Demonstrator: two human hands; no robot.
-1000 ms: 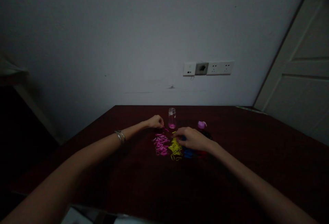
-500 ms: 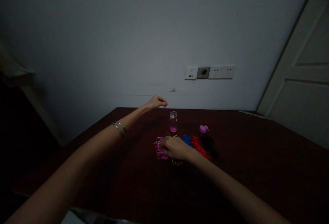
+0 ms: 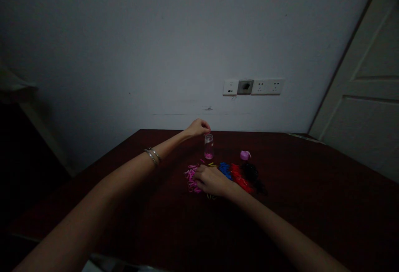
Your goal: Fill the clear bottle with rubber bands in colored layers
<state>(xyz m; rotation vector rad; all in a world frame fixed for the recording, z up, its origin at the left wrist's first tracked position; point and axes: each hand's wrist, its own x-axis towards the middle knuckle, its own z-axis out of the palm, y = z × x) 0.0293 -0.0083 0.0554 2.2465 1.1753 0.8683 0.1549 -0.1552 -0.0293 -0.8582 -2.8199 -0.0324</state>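
Pink bands (image 3: 191, 178) lie in a loose pile at the left end of a row on the dark table (image 3: 174, 222), and your right hand (image 3: 210, 179) is over their right side, fingers curled downward; you cannot tell from here whether it grips any. Your left hand (image 3: 199, 127), a bracelet (image 3: 152, 155) on its wrist, is at the mouth of the clear jar (image 3: 208, 147), fingertips bent down; whether they pinch something is too small and dark to tell. That jar stands upright on the far side of the piles, with some pink at its bottom. Yellow bands (image 3: 213, 165) show past your right hand's far and near edges. To its right you have blue bands (image 3: 224, 169), then red bands (image 3: 240, 178), then a black pile (image 3: 251, 171), with the purple lid (image 3: 245, 155) just beyond.
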